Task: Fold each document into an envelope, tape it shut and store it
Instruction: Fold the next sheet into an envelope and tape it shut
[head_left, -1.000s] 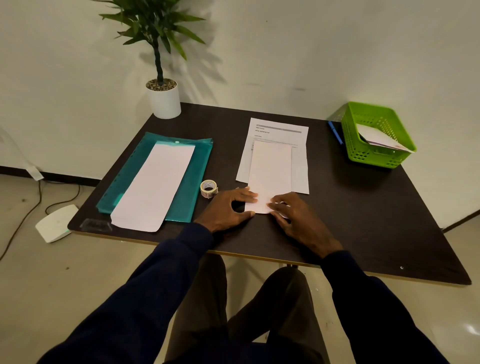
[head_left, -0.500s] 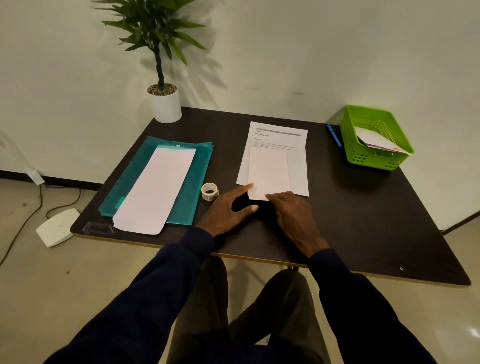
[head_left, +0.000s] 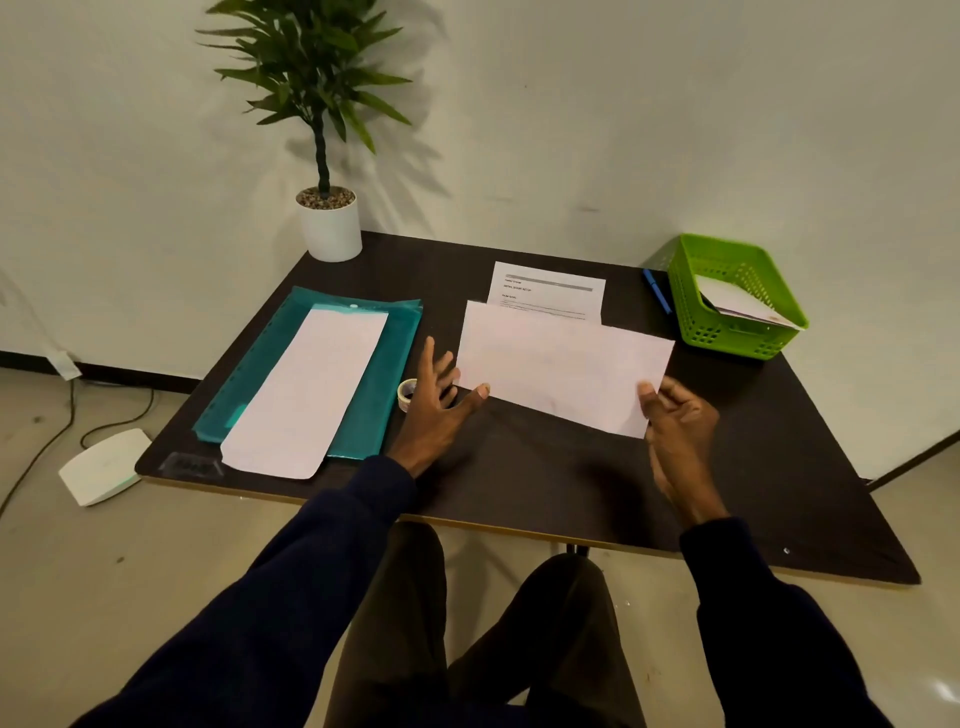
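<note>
A long white folded paper (head_left: 563, 366) hangs crosswise a little above the dark table (head_left: 545, 483). My right hand (head_left: 675, 431) pinches its lower right corner. My left hand (head_left: 441, 400) is at its left end with fingers spread, only the thumb tip touching the lower edge. Behind the paper a printed document (head_left: 550, 288) lies flat, partly hidden by it. A small tape roll (head_left: 406, 392) sits just left of my left hand. A long white envelope (head_left: 306, 395) rests on a teal folder (head_left: 382, 374) at the left.
A green basket (head_left: 691, 291) at the back right holds a white envelope (head_left: 743, 306), with a blue pen (head_left: 657, 291) beside it. A potted plant (head_left: 330, 228) stands at the back left corner. A white device (head_left: 104, 467) and cables lie on the floor at the left.
The folded paper lay lengthwise on the printed document under both hands. It has been lifted and turned crosswise; my right hand now holds its corner and my left hand has spread.
</note>
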